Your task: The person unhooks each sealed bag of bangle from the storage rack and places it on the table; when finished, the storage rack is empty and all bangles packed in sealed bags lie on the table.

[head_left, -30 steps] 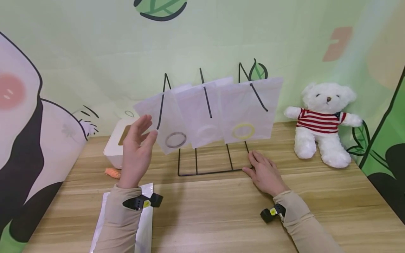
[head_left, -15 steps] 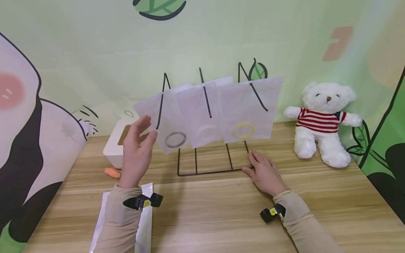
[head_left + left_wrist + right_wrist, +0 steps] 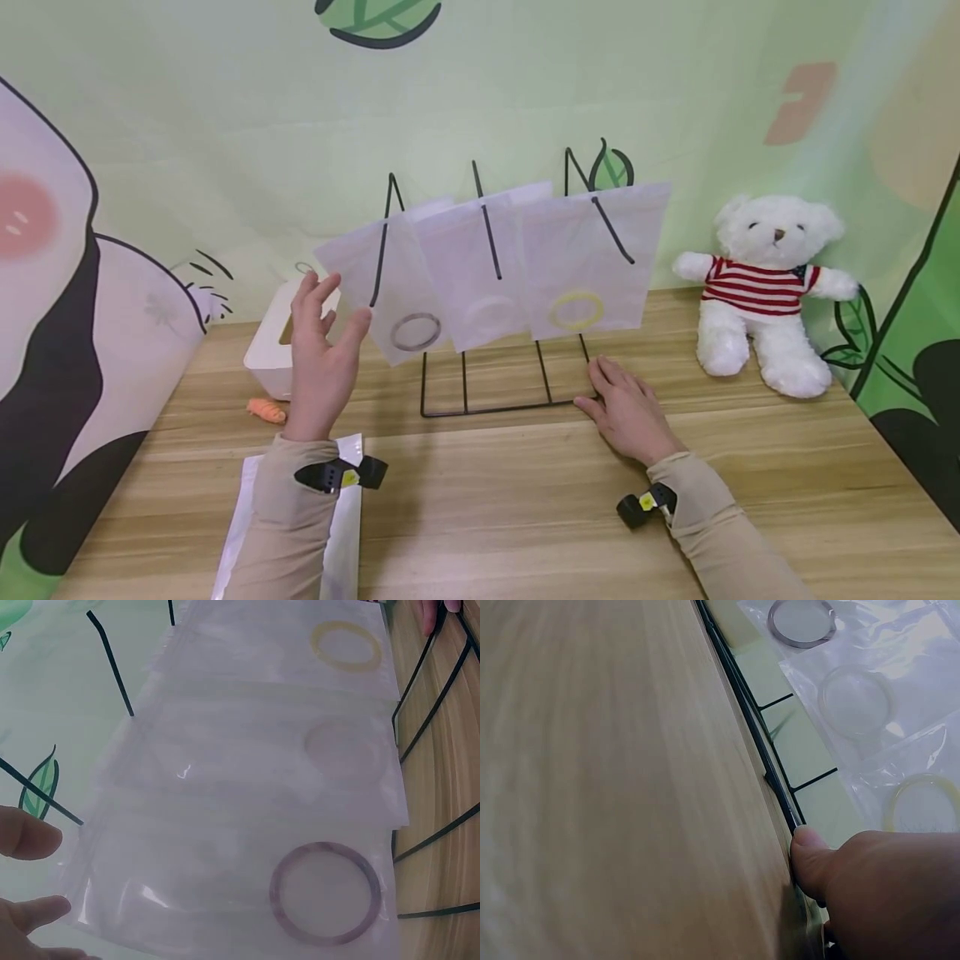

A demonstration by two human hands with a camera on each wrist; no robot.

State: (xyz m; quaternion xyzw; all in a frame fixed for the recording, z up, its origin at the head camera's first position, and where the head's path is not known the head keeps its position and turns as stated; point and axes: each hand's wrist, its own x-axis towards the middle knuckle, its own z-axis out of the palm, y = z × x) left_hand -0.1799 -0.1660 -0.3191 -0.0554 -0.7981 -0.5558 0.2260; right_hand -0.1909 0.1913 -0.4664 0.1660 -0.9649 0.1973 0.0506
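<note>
A black wire rack [image 3: 480,411] stands on the table, its arms carrying three clear plastic bags. The left bag [image 3: 358,250] has a brownish-purple bangle [image 3: 325,892] in it, the middle bag [image 3: 457,242] a pale, see-through one, and the right bag [image 3: 555,250] a yellow bangle [image 3: 577,310]. My left hand [image 3: 322,367] is beside the left bag's outer edge, fingers spread and holding nothing. At the rack's front right corner, my right hand [image 3: 630,408] grips the base wire, with the thumb [image 3: 810,855] on the front bar; the fingertips' undersides are hidden.
Behind my left hand stands a white box [image 3: 267,342], with a small orange object [image 3: 266,409] before it. A white plastic packet [image 3: 347,525] lies partly under my left forearm. The white teddy bear [image 3: 772,292] in a striped shirt sits at the back right, against the printed backdrop.
My left hand's fingers have spread and shifted slightly left, away from the left bag. My right hand, the rack and the hanging bags look the same.
</note>
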